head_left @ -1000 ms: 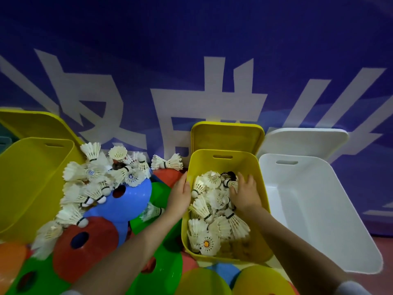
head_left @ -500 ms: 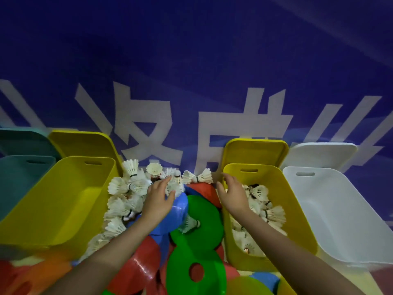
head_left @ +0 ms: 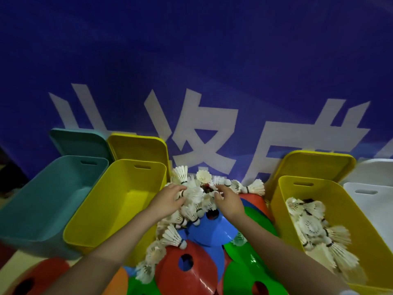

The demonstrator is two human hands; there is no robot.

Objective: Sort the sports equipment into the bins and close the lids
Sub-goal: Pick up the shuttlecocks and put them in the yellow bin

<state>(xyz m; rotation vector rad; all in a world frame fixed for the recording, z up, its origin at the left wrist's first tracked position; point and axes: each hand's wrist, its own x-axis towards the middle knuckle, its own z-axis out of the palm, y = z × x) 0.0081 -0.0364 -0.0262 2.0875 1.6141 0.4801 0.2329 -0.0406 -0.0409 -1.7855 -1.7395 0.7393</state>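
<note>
Both hands dig into the shuttlecock pile (head_left: 195,201): the left hand (head_left: 168,200) curls its fingers round 1 or more shuttlecocks, and the right hand (head_left: 228,199) pinches feathers at the top. The shuttlecocks point every way, heaped between 2 yellow bins, the empty one (head_left: 119,211) and the part-filled one (head_left: 344,226).

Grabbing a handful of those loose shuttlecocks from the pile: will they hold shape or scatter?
Probably light: the shuttlecocks sit heaped on the blue cone without flattening. Their feather skirts look thin, so a hard squeeze may crush them. Rounded cork ends suggest strays could roll down the cones; both hands, left and right, scooping together seems safer.
</note>
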